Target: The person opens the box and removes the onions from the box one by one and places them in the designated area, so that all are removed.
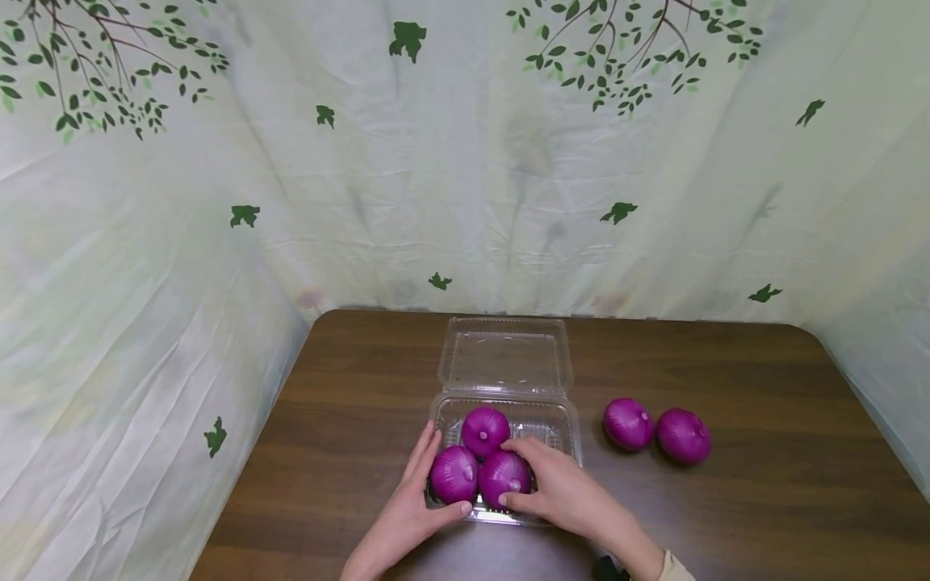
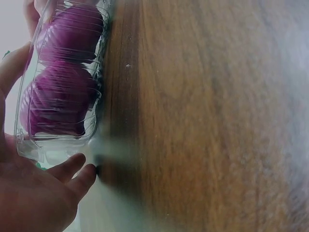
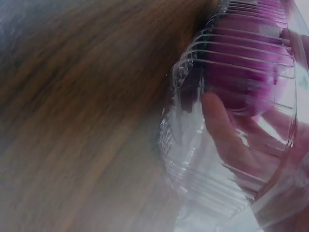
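A clear plastic clamshell container [image 1: 545, 415] stands on the table with its lid laid back. Three red onions sit in its base: one at the back [image 1: 485, 431], one at front left [image 1: 454, 474] and one at front right [image 1: 501, 476]. My right hand [image 1: 563, 488] grips the front-right onion, thumb at its near side and fingers at its far side; the right wrist view shows these fingers through the ribbed wall. My left hand [image 1: 410, 500] rests against the container's front-left corner, fingers extended along the left side, thumb at the front rim.
Two more red onions lie side by side on the table right of the container, a left one [image 1: 628, 424] and a right one [image 1: 683, 436]. The brown wooden table [image 1: 327, 452] has a leaf-printed white curtain [image 1: 465, 161] behind it. A small black object [image 1: 609, 568] shows by the right forearm.
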Tool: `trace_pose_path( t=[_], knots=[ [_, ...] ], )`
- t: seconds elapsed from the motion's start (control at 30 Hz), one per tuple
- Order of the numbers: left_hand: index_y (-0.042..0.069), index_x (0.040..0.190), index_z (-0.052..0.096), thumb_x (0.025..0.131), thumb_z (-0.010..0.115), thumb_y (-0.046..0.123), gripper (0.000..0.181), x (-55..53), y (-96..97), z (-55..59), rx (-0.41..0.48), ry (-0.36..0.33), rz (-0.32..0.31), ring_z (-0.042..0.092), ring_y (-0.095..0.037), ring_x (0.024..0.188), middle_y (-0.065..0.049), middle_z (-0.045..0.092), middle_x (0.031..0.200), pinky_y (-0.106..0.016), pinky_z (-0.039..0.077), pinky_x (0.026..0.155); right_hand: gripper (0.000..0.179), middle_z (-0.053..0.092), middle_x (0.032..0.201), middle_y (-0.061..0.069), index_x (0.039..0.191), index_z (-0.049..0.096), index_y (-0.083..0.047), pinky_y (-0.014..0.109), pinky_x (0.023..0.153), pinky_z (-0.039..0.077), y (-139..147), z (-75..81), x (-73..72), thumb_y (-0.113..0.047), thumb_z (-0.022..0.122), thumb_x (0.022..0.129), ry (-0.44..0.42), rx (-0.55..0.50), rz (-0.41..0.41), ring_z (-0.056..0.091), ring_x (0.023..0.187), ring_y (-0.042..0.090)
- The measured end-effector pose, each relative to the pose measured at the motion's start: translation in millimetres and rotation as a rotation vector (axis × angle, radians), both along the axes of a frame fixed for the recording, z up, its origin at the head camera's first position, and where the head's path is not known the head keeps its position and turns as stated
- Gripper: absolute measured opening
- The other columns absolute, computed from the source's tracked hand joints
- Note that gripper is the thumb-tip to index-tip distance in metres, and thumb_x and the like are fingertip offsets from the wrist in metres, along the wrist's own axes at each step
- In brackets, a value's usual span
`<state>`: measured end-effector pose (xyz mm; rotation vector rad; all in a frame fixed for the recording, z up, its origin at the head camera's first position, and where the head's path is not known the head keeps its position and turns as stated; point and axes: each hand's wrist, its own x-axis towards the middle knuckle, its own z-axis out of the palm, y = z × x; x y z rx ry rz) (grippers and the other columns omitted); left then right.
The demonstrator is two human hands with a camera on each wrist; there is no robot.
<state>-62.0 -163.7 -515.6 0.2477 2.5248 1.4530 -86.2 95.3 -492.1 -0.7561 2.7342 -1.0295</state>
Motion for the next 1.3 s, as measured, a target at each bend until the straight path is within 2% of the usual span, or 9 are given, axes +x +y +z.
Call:
trace_pose_path(
  t=[0.5,0.63,0.87,1.07,1.3],
  knots=[
    [0.018,0.159,0.018,0.076,0.082,0.047,0.109,0.8,-0.9,1.3,0.022,-0.006,0.008,0.012,-0.029,0.147,0.014,-0.001,0.163,-0.064,0.027,0.108,0.066,0.061,0.124,-0.004,0.131,0.056,-0.020,0.039,0.084,0.053,-8.6,-2.3,-0.7,-0.061,0.071,0.081,-0.028,0.011,-0.034,0.061,0.106,0.017],
    [0.018,0.159,0.018,0.076,0.083,0.048,0.109,1.1,-0.3,2.0,0.018,-0.006,0.010,0.012,-0.028,0.147,0.015,0.000,0.163,-0.063,0.027,0.108,0.070,0.061,0.120,-0.006,0.128,0.056,-0.020,0.039,0.082,0.054,-13.0,-4.9,1.3,-0.064,0.073,0.077,-0.020,0.014,-0.062,0.062,0.102,0.015],
    [0.017,0.159,0.019,0.075,0.083,0.046,0.109,1.2,0.7,2.4,0.009,-0.020,0.017,0.014,-0.028,0.147,0.015,0.000,0.163,-0.063,0.029,0.107,0.070,0.062,0.112,-0.005,0.124,0.056,-0.020,0.040,0.076,0.054,-19.1,-8.0,3.1,-0.059,0.080,0.071,-0.001,0.032,-0.121,0.063,0.096,0.016],
    [0.018,0.159,0.019,0.075,0.083,0.046,0.109,0.6,2.6,3.2,0.006,-0.028,0.018,0.015,-0.029,0.147,0.015,0.000,0.163,-0.063,0.029,0.107,0.067,0.061,0.110,-0.007,0.122,0.054,-0.021,0.036,0.074,0.054,-17.2,-9.7,3.7,-0.054,0.082,0.072,-0.007,-0.015,-0.119,0.062,0.094,0.015],
    [0.018,0.158,0.020,0.076,0.084,0.042,0.107,0.3,2.7,2.2,0.009,-0.009,0.020,0.016,-0.028,0.147,0.016,0.000,0.163,-0.063,0.030,0.107,0.066,0.059,0.114,-0.009,0.124,0.052,-0.025,0.033,0.076,0.054,-14.6,-7.8,4.4,-0.049,0.084,0.072,-0.025,-0.138,-0.137,0.061,0.096,0.011]
  ],
)
